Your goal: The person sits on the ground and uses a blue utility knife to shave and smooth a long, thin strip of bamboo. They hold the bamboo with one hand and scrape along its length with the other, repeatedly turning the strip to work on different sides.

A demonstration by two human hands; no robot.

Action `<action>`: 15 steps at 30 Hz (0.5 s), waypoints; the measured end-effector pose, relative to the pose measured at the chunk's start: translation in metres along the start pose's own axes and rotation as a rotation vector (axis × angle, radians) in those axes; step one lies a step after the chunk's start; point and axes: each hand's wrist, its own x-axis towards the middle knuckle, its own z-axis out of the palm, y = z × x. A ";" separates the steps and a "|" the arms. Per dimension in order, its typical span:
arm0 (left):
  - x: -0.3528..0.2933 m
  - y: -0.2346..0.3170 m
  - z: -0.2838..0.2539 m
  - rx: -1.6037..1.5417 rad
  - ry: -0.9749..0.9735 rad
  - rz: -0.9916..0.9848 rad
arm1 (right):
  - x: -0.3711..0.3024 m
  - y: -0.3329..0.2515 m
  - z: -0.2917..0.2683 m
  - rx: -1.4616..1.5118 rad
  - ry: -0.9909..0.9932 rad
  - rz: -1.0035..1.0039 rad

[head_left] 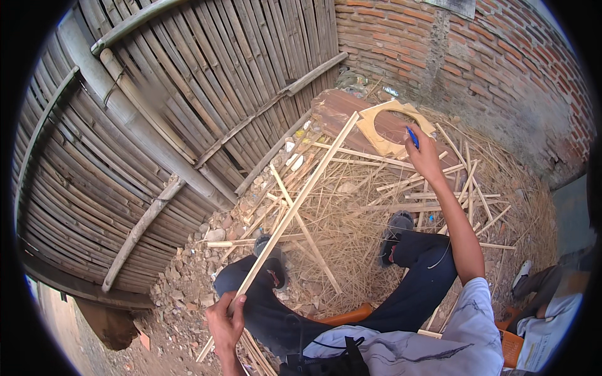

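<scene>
My left hand (226, 324) is closed around the lower part of a long pale wooden strip (298, 203), which slants up and away to the right. The strip's far end reaches the left edge of a light yellowish sheet (374, 136) with a large round hole. That sheet lies on a reddish-brown board (332, 111). In my right hand (425, 156) is a blue pen (412, 136), held over the sheet's near right side. Its tip is too small to make out. My right arm stretches far forward, while the left stays low by my knee.
Loose pale strips (489, 197) and straw-like shavings (351, 219) cover the ground between and beyond my feet. A bamboo fence (251, 69) stands left, a brick wall (489, 69) behind. Stones (216, 235) lie along the fence. Another person's legs (536, 288) and an orange chair (511, 348) are at right.
</scene>
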 end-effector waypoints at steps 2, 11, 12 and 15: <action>-0.001 0.000 0.001 0.049 0.024 0.011 | 0.004 0.016 0.008 0.081 0.019 -0.039; 0.006 0.005 0.007 -0.124 0.021 -0.146 | 0.006 0.042 0.009 -0.081 -0.025 0.026; 0.007 -0.004 0.012 -0.201 0.007 -0.151 | 0.004 0.034 0.010 -0.075 -0.004 0.011; 0.012 0.010 0.019 -0.552 -0.103 -0.246 | -0.004 0.008 0.007 0.091 -0.073 0.012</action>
